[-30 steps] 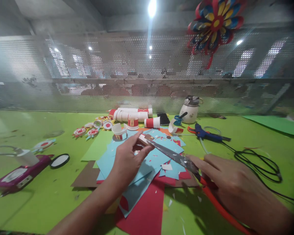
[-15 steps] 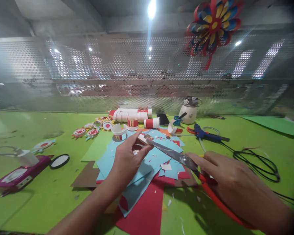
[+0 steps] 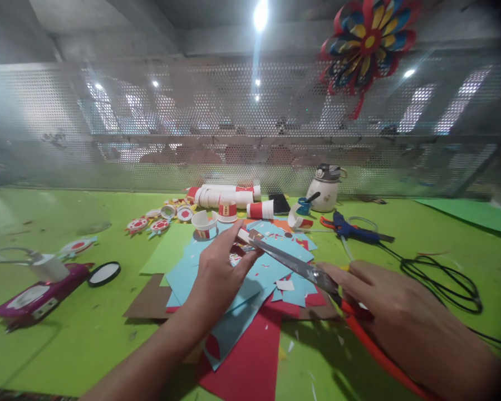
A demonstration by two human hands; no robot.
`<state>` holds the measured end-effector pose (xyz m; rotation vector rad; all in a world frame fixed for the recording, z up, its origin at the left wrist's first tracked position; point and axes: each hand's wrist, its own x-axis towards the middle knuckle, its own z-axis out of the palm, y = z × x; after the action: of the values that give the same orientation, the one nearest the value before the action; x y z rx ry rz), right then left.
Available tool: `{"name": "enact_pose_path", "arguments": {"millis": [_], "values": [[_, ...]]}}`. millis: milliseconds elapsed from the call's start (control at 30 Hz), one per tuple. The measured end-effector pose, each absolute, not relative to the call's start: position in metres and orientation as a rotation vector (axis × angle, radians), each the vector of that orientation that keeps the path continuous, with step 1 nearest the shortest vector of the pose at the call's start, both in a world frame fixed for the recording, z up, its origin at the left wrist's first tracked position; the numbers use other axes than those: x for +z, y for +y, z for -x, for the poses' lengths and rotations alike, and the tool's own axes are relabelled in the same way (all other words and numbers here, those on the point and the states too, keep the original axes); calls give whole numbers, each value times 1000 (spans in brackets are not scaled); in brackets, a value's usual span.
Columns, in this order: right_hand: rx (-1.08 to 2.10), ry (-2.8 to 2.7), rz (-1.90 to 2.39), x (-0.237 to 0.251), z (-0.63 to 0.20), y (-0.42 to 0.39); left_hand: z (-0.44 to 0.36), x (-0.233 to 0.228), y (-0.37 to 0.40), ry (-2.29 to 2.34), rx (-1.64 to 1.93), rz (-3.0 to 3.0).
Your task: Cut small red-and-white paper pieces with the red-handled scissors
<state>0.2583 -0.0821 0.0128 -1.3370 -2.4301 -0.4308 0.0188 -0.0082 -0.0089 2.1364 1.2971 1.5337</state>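
Observation:
My left hand (image 3: pixel 221 262) pinches a small white, red and brown piece of paper (image 3: pixel 245 236) above the sheets. Wrapped round the red handles of a pair of scissors (image 3: pixel 292 263), my right hand (image 3: pixel 401 312) points the blades leftward. The blade tips meet the piece at my left fingertips; whether they are cutting into it I cannot tell. Beneath lie light blue paper sheets (image 3: pixel 187 267) strewn with small scraps, over red paper (image 3: pixel 246 356) and brown card (image 3: pixel 150 298). A cut paper cup (image 3: pixel 204 224) stands just beyond my left hand.
Paper cups (image 3: pixel 260 210) and paper turtles (image 3: pixel 137 224) sit at the back. To the right are a blue glue gun (image 3: pixel 350 229), its coiled black cable (image 3: pixel 442 281) and a white bottle (image 3: pixel 323 189). A purple power strip (image 3: pixel 42 298) and a round black-rimmed disc (image 3: pixel 104 274) lie left.
The scissor blades look a little more closed against the piece. Both hands keep their places, and the whole view has shifted slightly.

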Motion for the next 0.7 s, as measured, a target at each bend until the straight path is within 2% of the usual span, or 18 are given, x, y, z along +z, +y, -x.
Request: {"name": "enact_pose_path", "arguments": {"millis": [700], "values": [[-394,-2421,1272,6,-252,-83,-21,-12,-9,1242,1503,-2093]]}}
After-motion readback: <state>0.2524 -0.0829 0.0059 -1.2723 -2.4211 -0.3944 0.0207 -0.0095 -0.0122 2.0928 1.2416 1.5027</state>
